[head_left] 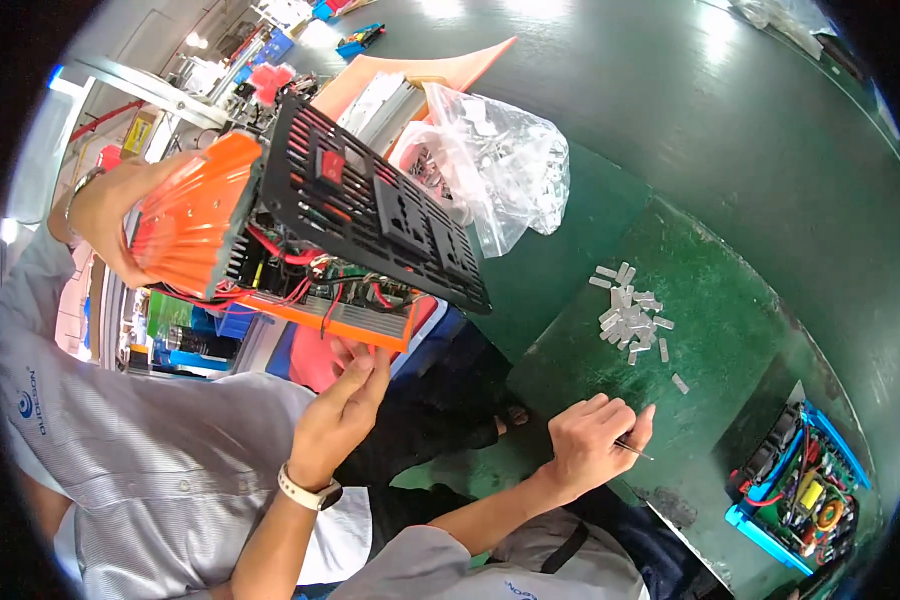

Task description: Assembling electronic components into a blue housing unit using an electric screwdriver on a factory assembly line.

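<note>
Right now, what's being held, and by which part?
The wearer's hand holds a thin rod; one end sticks out, the gripped part is hidden. A co-worker's hand holds the orange unit by its ribbed end.

Wiring (295,258) inside orange device (195,215), partly hidden

Thin tool (636,450) and small pieces (625,320), right, looked metallic; green worktop (710,350) was scuffed. Orange housing (192,215), left, appeared glossy; slotted panel (370,205), matt. Far bag (530,170) was crinkled plastic.

Scuffed green bench (580,370) beyond right grip (602,440); glossy grey-green surface (750,140) farther out, light-glared; white beam (142,87) far left.
</note>
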Available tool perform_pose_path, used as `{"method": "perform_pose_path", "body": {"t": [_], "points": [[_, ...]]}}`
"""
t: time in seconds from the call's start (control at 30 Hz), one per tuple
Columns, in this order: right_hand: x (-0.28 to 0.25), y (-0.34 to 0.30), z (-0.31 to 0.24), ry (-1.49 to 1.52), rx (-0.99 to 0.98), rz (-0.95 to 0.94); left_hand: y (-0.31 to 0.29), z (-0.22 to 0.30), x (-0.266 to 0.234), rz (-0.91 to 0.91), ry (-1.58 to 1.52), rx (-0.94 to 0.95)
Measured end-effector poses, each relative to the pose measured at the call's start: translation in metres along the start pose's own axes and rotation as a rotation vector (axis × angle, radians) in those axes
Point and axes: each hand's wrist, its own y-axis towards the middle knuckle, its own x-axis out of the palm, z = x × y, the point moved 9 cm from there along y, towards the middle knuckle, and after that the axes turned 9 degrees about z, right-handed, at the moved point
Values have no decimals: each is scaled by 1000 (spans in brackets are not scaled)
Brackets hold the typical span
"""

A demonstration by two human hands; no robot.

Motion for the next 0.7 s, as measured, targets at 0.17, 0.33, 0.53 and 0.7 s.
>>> {"method": "perform_pose_path", "body": {"t": [0.17,0.33,0.53,0.7], "points": [[1,0,-8,241,222,-159,-1,-1,-3,8,13,-3],[9,4,2,299,213,-107,2,-11,-10,-29,-40,-107],[5,7,8,45,-174,264,27,-51,-29,69,-64,-295],[-1,14,25,312,-131,246,47,-45,-18,-54,45,-160]]}}
